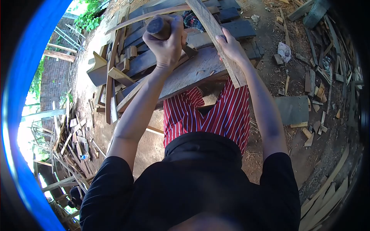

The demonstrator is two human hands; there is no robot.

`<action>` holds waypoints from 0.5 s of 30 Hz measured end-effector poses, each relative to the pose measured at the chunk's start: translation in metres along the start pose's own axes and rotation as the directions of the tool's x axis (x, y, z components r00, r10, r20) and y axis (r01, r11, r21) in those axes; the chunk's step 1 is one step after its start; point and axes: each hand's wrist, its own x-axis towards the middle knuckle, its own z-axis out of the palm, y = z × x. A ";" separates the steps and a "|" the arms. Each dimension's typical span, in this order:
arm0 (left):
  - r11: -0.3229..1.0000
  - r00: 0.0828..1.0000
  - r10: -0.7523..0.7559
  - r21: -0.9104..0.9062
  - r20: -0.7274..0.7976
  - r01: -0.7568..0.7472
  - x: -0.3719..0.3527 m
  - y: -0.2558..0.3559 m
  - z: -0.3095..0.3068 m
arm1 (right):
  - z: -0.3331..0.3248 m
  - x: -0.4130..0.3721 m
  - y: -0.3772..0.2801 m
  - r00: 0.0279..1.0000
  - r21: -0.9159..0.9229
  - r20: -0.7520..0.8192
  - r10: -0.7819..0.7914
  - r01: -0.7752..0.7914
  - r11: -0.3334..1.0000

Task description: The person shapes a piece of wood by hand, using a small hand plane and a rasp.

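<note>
My left hand (pixel 165 44) is closed around a thick, round wooden handle (pixel 158 27), its butt end turned up toward me. A dark metal blade (pixel 189 51) sticks out below that fist, close above the wooden bench (pixel 200 69); the exact kind of tool is hard to tell. My right hand (pixel 232 47) grips a long, narrow wooden board (pixel 210 24), thumb on its upper face. The board slants across the bench, its near end hanging past the front edge above my striped trouser leg. A few wood chips (pixel 200 71) lie on the bench top.
Wood offcuts (pixel 125 65) are piled on the bench's left side. A dark crumpled cloth (pixel 192 21) lies toward the back. Scrap wood (pixel 320 92) litters the ground at right, near a flat grey board (pixel 291 110). More scrap (pixel 79 142) is heaped at left.
</note>
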 end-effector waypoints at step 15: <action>0.972 0.993 0.065 0.230 -0.102 -0.040 -0.015 -0.046 -0.004 | 0.001 -0.002 -0.004 1.000 -0.032 0.022 0.021 -0.020 0.999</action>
